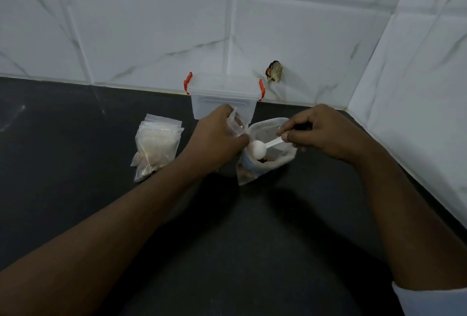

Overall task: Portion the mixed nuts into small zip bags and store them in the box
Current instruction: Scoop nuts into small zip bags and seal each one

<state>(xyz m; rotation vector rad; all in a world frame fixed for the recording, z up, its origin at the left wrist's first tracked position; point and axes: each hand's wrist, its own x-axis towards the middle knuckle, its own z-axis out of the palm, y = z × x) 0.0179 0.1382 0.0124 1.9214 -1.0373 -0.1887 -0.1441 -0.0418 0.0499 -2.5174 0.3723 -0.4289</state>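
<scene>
Mixed nuts [268, 161] lie low inside a large clear pouch [265, 123] that stands open near the middle of the black counter [227, 227]. At the pouch's 9 o'clock, touching its rim, the left hand [217, 136] grips a small zip bag [238, 124], fingers curled round it. From 3 o'clock the right hand [321, 133] pinches the handle of a white plastic spoon [258, 149] between thumb and fingertips; the spoon's bowl hangs over the pouch mouth, just beside the left thumb. Whether the bowl carries any nuts cannot be told.

At the pouch's 12 o'clock, against the white marbled wall tiles [151, 25], sits the clear box [222, 93] with red latches. At 9 o'clock, beyond the left hand, a stack of filled zip bags [156, 143] lies flat on the counter. A small dark object [274, 71] sits at the wall at the box's 2 o'clock. A pale sleeve [429, 300] shows on the right arm.
</scene>
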